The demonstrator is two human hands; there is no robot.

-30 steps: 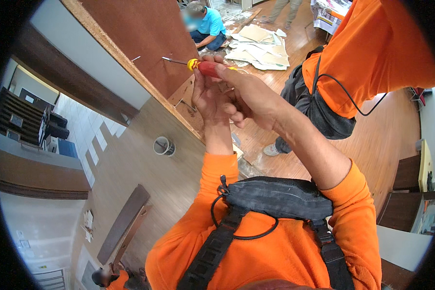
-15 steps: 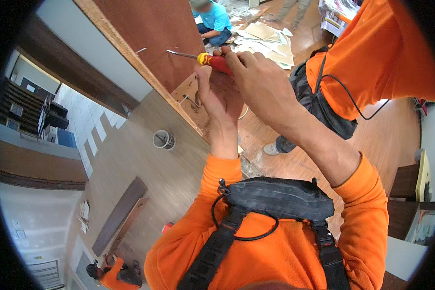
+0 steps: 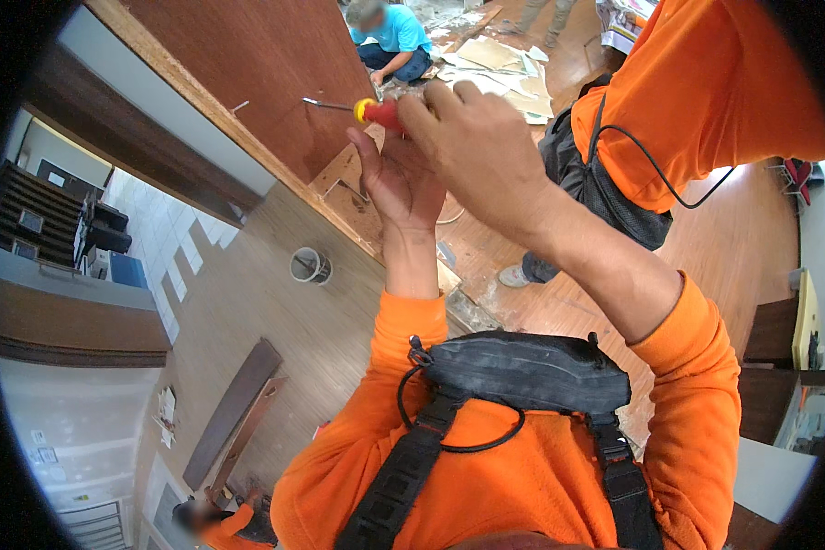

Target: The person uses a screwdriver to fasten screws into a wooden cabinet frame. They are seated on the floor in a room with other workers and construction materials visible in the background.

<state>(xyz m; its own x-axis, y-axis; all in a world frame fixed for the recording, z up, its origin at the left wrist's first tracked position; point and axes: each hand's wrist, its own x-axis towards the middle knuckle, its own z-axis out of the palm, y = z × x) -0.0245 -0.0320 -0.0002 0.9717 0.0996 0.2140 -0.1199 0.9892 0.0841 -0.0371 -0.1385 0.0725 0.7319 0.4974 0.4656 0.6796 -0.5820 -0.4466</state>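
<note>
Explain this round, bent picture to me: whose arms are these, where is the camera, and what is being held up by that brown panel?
The camera sits on the person's head and looks down, so the orange sleeves rising from the lower edge are their own arms; the lens bends straight edges. Both hands are raised together. The right hand grips a screwdriver with a red and yellow handle, its metal shaft pointing left at a brown wooden panel. The left hand is cupped just under it, against the handle. Far below lie a wood-look floor, a small round tub and a dark plank. Another person in orange stands close on the right; one in blue crouches beyond.
</note>
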